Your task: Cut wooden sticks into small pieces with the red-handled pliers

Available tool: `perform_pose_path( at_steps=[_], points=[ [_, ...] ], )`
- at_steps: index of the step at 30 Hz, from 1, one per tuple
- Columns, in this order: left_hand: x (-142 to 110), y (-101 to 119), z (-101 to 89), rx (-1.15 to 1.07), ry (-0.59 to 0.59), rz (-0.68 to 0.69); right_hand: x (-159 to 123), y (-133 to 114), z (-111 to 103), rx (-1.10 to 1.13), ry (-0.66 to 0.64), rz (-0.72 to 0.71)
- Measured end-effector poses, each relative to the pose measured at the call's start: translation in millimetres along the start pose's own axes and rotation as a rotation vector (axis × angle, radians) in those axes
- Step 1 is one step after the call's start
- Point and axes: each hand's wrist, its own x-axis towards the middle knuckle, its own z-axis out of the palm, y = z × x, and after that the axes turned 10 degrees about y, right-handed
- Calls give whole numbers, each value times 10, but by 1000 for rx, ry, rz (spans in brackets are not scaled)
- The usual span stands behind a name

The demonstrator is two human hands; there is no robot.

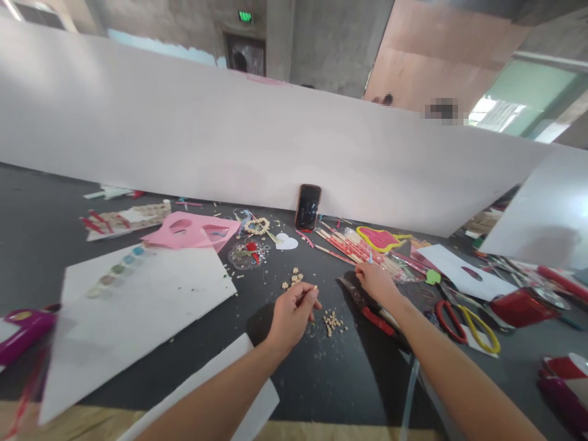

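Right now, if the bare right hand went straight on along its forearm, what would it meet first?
The right hand would probably first meet the thin, red-and-cream sticks; depth is unclear, and it may be touching them.

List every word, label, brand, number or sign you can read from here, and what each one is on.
No text reads clearly.
Green lit sign above the far doorway: characters too small and blurred to read.
Phone screen: faint marks, unreadable.
Purple tool at the left edge: yellowish oval patch, nothing legible.
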Motion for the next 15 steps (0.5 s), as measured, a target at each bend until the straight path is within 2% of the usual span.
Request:
perform_pose_path(
  at_steps=[3, 7, 11, 15],
  points=[
    [-1, -8, 0, 4, -3, 9, 37, -25, -10, 3, -25, 9],
    [-4, -22, -6, 7, 3, 18, 0, -84, -132, 54, -30, -19],
    [-4, -5, -2, 5, 2, 26, -256, -258, -292, 167, -26, -132],
    [-14, 5, 7, 25, -11, 38, -599, -496, -344, 276, -84, -289]
  ],
)
